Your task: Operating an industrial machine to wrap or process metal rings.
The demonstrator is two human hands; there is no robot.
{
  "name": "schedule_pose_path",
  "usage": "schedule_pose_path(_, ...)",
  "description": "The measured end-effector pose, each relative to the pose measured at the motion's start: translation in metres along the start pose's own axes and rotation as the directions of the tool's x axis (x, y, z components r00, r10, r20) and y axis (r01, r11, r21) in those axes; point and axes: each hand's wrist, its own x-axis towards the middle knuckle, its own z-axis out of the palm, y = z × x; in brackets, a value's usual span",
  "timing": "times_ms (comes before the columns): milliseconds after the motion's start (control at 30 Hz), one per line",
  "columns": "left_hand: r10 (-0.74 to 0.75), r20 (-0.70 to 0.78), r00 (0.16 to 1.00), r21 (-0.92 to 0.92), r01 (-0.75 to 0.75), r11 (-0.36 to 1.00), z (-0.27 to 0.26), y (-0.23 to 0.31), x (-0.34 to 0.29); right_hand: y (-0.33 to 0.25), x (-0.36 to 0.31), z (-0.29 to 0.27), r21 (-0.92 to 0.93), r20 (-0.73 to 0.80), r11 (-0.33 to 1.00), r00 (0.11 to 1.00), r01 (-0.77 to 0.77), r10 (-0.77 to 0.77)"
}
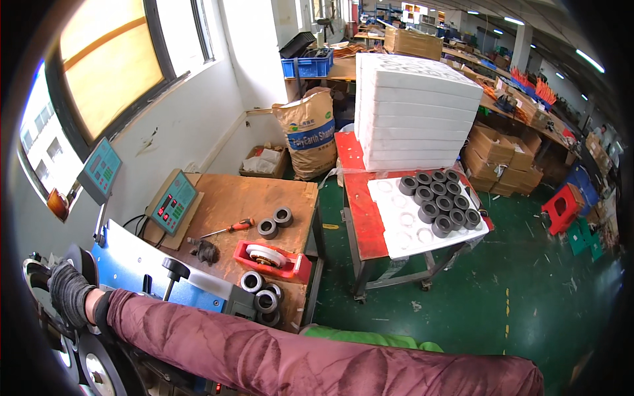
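Observation:
My right hand (69, 295), in a dark grey knitted glove, is at the far left among the black wheels (98, 371) of a blue and white machine (148, 261). Its fingers look curled, but what they hold is hidden. The maroon sleeve of my right arm stretches across the lower part of the view. Just beyond the forearm stands a black knob (176, 267) on a rod. Several dark metal rings (266, 301) are piled at the near edge of the wooden table (277, 188). No part of my left hand shows.
On the wooden table are a red tape dispenser (290, 267), an orange-handled screwdriver (239, 225), a dark glove (205, 251) and two rings (267, 228). A control box (173, 203) stands behind. Rightward, a red table (363, 228) bears stacked white foam trays (416, 112) and black rings (442, 226).

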Motion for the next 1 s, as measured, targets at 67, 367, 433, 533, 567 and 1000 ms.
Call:
schedule_pose_path(67,-0.003,0.009,1.000,0.000,0.003,1.000,0.002,-0.001,-0.001,0.004,-0.003,-0.004,0.000,-0.002,1.000,1.000,-0.001,0.001)
schedule_pose_path(367,-0.086,0.020,0.996,0.020,0.086,0.996,-0.017,-0.025,-0.031,-0.015,0.013,-0.008,0.093,-0.016,0.995,0.999,0.048,-0.047)
schedule_pose_path(433,-0.139,0.034,0.990,0.009,0.139,0.990,-0.018,-0.041,-0.053,-0.025,0.014,-0.013,0.149,0.001,0.986,0.997,0.072,-0.073)
schedule_pose_path(533,-0.176,0.065,0.982,0.023,0.175,0.984,0.000,-0.052,-0.078,-0.005,0.008,-0.011,0.150,-0.148,0.982,0.985,0.116,-0.093)
schedule_pose_path(567,-0.211,0.055,0.976,0.046,0.209,0.977,0.008,-0.059,-0.088,-0.004,0.010,-0.007,0.111,-0.090,0.987,0.990,0.118,-0.108)
schedule_pose_path(1000,-0.081,-0.338,0.938,0.159,0.142,0.977,0.017,-0.071,-0.092,-0.008,0.008,-0.022,0.278,0.062,0.958,0.994,0.074,-0.095)
